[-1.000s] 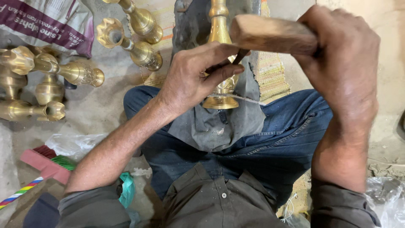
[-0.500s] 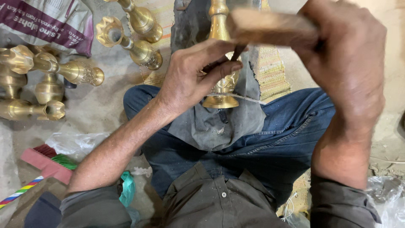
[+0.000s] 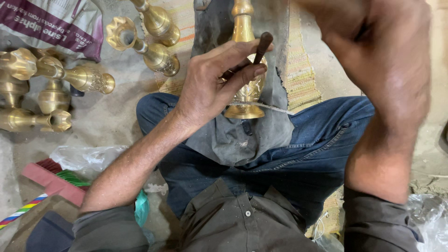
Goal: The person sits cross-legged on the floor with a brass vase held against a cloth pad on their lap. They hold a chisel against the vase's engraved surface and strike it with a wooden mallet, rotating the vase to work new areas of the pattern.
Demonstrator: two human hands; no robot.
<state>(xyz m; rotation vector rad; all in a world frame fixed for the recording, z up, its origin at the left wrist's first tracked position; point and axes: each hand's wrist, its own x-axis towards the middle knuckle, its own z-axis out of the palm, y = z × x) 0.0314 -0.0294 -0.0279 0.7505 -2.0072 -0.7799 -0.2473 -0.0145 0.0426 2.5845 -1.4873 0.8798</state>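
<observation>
While left hand (image 3: 210, 84) pinches one punch (image 3: 255, 55), six brass vases (image 3: 158, 56) lie aside.

A workshop floor, seen from above

The grey concrete floor (image 3: 112, 112) is dusty and worn, with a striped woven mat (image 3: 301, 70) spread over its middle (pale bands with faint orange lines). Finished brass vases (image 3: 56, 79) lie scattered at the left edge near a printed woven sack (image 3: 51, 23). Crumpled clear plastic (image 3: 86, 156) sits lower down beside a red-backed brush (image 3: 51, 179) with green bristles and a rainbow-striped handle. Light is soft and even, without hard shadows.
</observation>
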